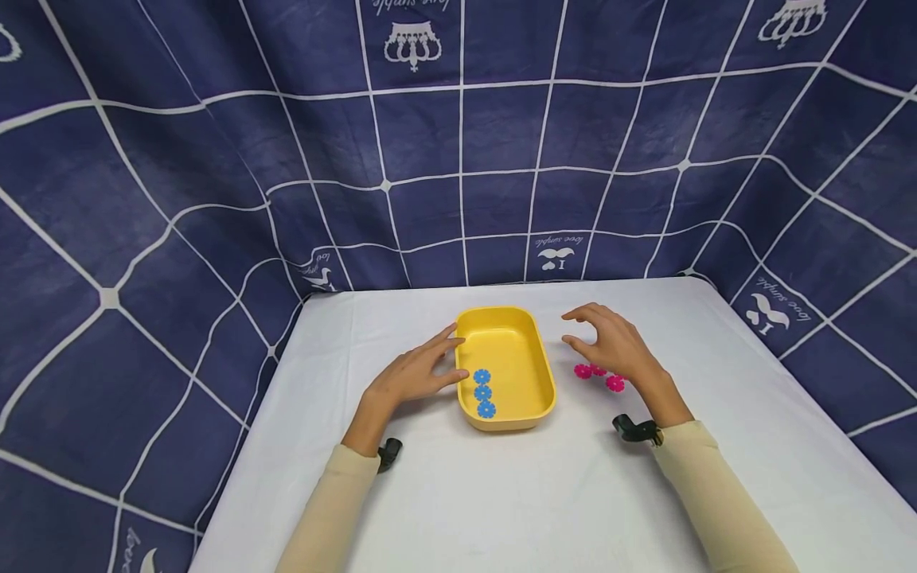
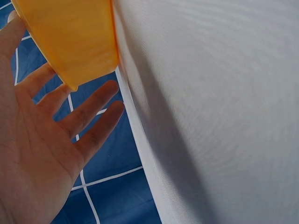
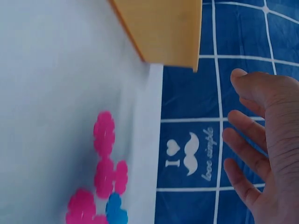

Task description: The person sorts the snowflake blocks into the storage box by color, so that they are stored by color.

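Note:
A yellow tray (image 1: 512, 350) with rounded corners stands on the white table. Inside it, along the left side, lie three blue flower-shaped pieces (image 1: 483, 392) in a row. My left hand (image 1: 415, 372) is at the tray's left rim, fingers spread and thumb reaching over the edge; the left wrist view shows its palm beside the tray wall (image 2: 74, 42). To the right of the tray, my right hand (image 1: 610, 341) hovers with loosely bent fingers and nothing between them. Beneath it lie several pink flower-shaped pieces (image 1: 614, 383), and the right wrist view also shows a blue piece (image 3: 116, 210) among them.
White cloth covers the table (image 1: 516, 501). A dark blue curtain (image 1: 494, 135) with white grid lines hangs behind the table and along both sides. Each wrist wears a black camera mount, such as the right one (image 1: 634, 430).

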Available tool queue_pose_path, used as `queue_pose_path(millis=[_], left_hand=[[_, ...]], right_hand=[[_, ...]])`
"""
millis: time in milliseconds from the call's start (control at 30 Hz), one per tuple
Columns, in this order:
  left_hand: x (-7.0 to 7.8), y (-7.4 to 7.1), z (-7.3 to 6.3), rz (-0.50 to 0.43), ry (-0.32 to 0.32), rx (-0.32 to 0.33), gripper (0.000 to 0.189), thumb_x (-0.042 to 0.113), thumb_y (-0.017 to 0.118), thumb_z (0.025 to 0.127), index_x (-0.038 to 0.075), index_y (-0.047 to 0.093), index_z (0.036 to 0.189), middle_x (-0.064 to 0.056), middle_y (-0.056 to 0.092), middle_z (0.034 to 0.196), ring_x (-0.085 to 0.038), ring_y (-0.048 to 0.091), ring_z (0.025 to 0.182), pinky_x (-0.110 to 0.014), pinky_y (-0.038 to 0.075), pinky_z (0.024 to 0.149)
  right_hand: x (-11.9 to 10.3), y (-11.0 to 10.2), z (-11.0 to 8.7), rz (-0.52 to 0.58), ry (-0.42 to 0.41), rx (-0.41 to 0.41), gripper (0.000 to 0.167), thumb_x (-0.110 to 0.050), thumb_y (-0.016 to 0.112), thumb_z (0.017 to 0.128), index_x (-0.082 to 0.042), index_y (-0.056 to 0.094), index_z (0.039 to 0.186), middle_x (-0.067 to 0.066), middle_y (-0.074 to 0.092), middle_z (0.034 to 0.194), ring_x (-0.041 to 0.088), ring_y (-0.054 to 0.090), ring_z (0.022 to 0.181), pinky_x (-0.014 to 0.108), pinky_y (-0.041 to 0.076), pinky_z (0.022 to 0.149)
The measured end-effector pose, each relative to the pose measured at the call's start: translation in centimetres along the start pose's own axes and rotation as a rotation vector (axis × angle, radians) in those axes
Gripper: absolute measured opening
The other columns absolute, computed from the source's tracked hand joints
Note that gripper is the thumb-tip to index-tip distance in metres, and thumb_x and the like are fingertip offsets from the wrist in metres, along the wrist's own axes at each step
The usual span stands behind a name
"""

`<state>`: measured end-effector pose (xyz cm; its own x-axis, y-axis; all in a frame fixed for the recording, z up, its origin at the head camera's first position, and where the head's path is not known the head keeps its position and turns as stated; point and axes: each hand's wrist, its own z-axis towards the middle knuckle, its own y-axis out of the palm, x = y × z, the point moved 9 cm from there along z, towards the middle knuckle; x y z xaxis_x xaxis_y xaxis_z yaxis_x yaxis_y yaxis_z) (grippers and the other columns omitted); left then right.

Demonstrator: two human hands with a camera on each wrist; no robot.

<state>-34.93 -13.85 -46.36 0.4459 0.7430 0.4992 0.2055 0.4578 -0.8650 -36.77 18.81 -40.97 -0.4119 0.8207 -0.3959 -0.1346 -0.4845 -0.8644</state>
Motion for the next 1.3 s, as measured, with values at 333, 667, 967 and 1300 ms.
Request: queue_pose_path(millis=[333, 667, 967, 1300], left_hand=[[0.0, -0.1, 0.1, -0.016, -0.016, 0.001, 0.074, 0.063, 0.068, 0.099, 0.03, 0.049, 0.163, 0.016, 0.021, 0.178, -0.025, 0.044, 0.155, -0.058, 0.043, 0.12], [-0.1, 0.1, 0.1, -0.022, -0.012, 0.006, 0.076, 0.066, 0.066, 0.099, 0.029, 0.049, 0.163, 0.016, 0.021, 0.178, -0.024, 0.044, 0.155, -0.057, 0.042, 0.121], [-0.1, 0.1, 0.2, -0.024, -0.006, -0.003, 0.076, 0.064, 0.067, 0.1, 0.027, 0.049, 0.163, 0.014, 0.02, 0.179, -0.026, 0.044, 0.155, -0.058, 0.042, 0.121], [-0.2, 0.3, 0.3, -0.027, -0.033, -0.012, 0.075, 0.061, 0.07, 0.099, 0.028, 0.049, 0.163, 0.016, 0.02, 0.179, -0.026, 0.043, 0.156, -0.059, 0.04, 0.122]], right_hand=[[2.6, -1.4, -1.1, -0.028, 0.056, -0.002, 0.041, -0.027, 0.082, 0.097, -0.012, 0.073, 0.134, 0.016, 0.069, 0.132, 0.039, 0.064, 0.121, 0.066, 0.058, 0.095], [4.7, -2.2, -2.1, -0.052, 0.109, 0.002, 0.041, -0.023, 0.082, 0.097, -0.011, 0.072, 0.135, 0.017, 0.067, 0.135, 0.043, 0.062, 0.125, 0.069, 0.054, 0.098], [6.3, -3.5, -3.0, -0.063, 0.124, 0.037, 0.04, -0.023, 0.081, 0.097, -0.009, 0.072, 0.134, 0.019, 0.068, 0.132, 0.044, 0.062, 0.123, 0.07, 0.054, 0.097], [7.3, -3.9, -3.7, -0.068, 0.138, 0.038, 0.04, -0.024, 0.079, 0.098, -0.008, 0.071, 0.134, 0.022, 0.068, 0.132, 0.045, 0.062, 0.124, 0.071, 0.052, 0.097]])
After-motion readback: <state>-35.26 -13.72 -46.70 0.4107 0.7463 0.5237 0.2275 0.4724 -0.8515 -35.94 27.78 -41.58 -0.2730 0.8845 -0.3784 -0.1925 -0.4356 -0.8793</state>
